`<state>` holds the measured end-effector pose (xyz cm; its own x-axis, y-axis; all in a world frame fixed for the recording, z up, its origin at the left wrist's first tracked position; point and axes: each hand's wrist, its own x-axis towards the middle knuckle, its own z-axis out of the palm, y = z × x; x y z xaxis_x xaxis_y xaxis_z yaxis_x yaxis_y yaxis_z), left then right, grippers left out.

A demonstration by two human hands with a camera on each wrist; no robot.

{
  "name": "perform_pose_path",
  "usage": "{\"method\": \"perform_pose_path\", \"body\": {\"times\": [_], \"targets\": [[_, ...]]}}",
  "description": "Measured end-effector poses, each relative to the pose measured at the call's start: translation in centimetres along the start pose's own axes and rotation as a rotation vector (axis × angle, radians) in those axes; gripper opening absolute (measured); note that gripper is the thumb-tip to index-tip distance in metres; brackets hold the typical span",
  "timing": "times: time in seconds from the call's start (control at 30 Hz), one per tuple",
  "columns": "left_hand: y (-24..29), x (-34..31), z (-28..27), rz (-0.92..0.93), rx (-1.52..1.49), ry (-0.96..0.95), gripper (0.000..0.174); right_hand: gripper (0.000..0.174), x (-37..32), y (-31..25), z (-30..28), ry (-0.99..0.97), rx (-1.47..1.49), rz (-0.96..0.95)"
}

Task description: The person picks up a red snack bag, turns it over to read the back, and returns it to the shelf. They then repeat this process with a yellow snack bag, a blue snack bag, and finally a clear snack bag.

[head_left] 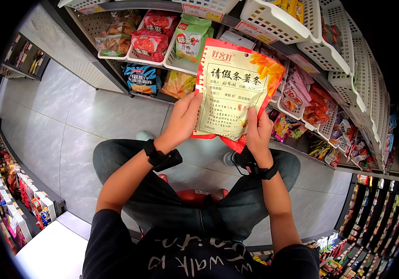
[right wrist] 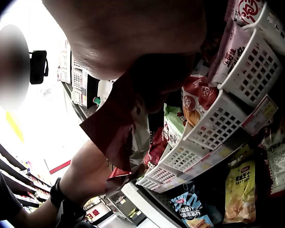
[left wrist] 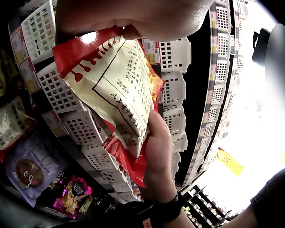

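Observation:
A cream and red bag of potato fries (head_left: pixel 236 88) is held up in front of the shelf, its printed front facing me in the head view. My left hand (head_left: pixel 181 122) grips its left edge, and my right hand (head_left: pixel 259 137) grips the lower right edge with the thumb on the front. The fingers behind the bag are hidden in the head view. In the left wrist view the bag (left wrist: pixel 121 92) looks creased and puffed, with the right hand (left wrist: pixel 159 147) along its edge. Dark red wrapper (right wrist: pixel 111 123) shows under the right hand in the right wrist view.
White perforated baskets (head_left: pixel 278 21) line the shelf ahead. Nearby are a green snack bag (head_left: pixel 192 39), red snack bags (head_left: pixel 150 44) and a blue bag (head_left: pixel 141 76) on the lower shelf. Below me are a red stool (head_left: pixel 197 197) and grey floor tiles (head_left: pixel 46 111). More stocked shelves (head_left: pixel 376 214) stand around.

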<state>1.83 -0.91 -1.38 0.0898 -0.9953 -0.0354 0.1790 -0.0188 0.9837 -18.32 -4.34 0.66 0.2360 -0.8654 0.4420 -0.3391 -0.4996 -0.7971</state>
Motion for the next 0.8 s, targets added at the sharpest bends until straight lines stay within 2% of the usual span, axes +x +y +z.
{"method": "perform_pose_path", "body": {"times": [0.8], "targets": [[-0.52,0.21,-0.07,-0.021,-0.030,-0.003,0.034,0.026,-0.12,-0.15,-0.13,-0.030,0.007,0.047]]}}
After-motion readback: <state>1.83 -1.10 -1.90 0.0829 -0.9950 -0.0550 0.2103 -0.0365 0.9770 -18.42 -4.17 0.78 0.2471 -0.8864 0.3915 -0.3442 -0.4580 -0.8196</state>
